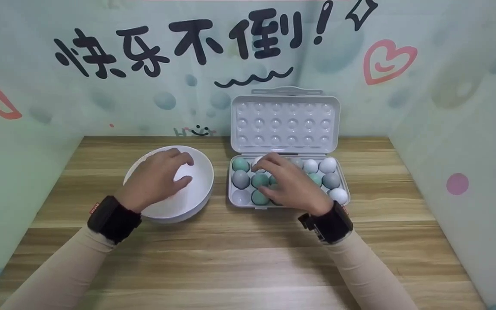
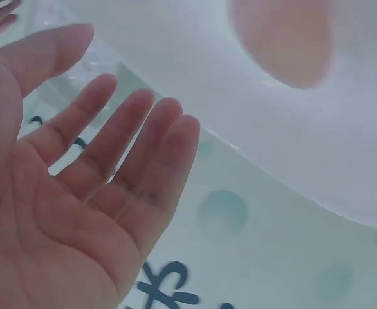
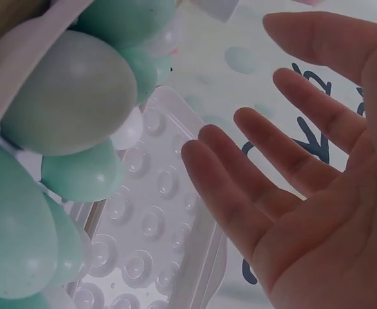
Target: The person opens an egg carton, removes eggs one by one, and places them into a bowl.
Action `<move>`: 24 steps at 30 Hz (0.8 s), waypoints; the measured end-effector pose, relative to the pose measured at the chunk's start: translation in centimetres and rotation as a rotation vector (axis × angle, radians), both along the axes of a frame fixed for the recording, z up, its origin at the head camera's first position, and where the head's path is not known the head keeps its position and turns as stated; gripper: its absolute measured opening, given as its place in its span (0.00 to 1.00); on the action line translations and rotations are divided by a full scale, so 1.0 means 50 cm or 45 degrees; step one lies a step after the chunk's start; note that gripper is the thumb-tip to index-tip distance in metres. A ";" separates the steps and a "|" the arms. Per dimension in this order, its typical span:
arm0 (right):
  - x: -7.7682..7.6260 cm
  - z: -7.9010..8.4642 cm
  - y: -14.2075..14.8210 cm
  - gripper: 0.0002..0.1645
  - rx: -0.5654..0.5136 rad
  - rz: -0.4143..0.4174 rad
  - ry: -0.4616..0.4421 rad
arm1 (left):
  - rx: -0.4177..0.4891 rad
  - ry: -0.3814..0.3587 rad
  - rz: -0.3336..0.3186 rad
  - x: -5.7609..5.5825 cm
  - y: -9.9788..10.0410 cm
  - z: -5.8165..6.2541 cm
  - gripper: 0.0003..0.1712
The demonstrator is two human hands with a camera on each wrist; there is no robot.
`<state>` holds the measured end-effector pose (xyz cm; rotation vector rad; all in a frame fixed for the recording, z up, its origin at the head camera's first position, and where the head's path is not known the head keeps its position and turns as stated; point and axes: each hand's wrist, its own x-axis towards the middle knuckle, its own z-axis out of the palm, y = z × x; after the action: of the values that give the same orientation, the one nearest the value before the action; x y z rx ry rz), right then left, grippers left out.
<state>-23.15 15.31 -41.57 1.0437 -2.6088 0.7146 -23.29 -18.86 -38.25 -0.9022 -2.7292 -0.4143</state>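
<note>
My left hand [image 1: 157,177] hovers over a white bowl [image 1: 203,176], thumb and fingers spread apart and holding nothing. In the left wrist view a blurred tan rounded shape [image 2: 284,42] appears against the bowl's white; I cannot tell what it is. To the right, my right hand [image 1: 294,184] is above a white egg carton [image 1: 235,204] holding green, grey and white eggs. Its fingers are slightly bent with nothing between them, and it hides several eggs. A green egg [image 1: 260,197] lies beneath the thumb. The carton's front left cup [image 1: 241,198] shows its bare bottom.
The carton's dimpled lid [image 1: 284,125] stands raised at the back, near a printed cloth backdrop [image 1: 166,101]. Both things rest on a wood-grain table [image 1: 230,267]. Cloth also rises along the left and right table edges.
</note>
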 end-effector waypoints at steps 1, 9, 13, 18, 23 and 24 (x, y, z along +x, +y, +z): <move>-0.001 -0.002 0.000 0.22 0.014 0.007 0.012 | 0.012 0.028 -0.011 0.007 0.012 0.003 0.17; -0.003 -0.015 0.001 0.20 0.104 0.013 0.030 | 0.096 0.052 -0.080 0.049 0.088 0.005 0.22; -0.004 -0.019 0.003 0.19 0.160 -0.012 0.030 | 0.109 0.051 -0.081 0.055 0.105 -0.010 0.25; -0.007 -0.023 0.003 0.20 0.212 -0.027 0.010 | 0.118 0.065 -0.080 0.060 0.115 -0.032 0.28; -0.007 -0.024 -0.001 0.21 0.239 -0.017 -0.020 | 0.133 0.059 -0.097 0.061 0.119 -0.049 0.30; -0.007 -0.025 -0.002 0.21 0.243 -0.011 -0.017 | 0.135 0.058 -0.100 0.062 0.120 -0.051 0.31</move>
<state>-23.51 15.21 -42.85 1.0812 -2.7337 0.4791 -20.20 -12.87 -40.81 -0.9800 -2.6097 -0.5411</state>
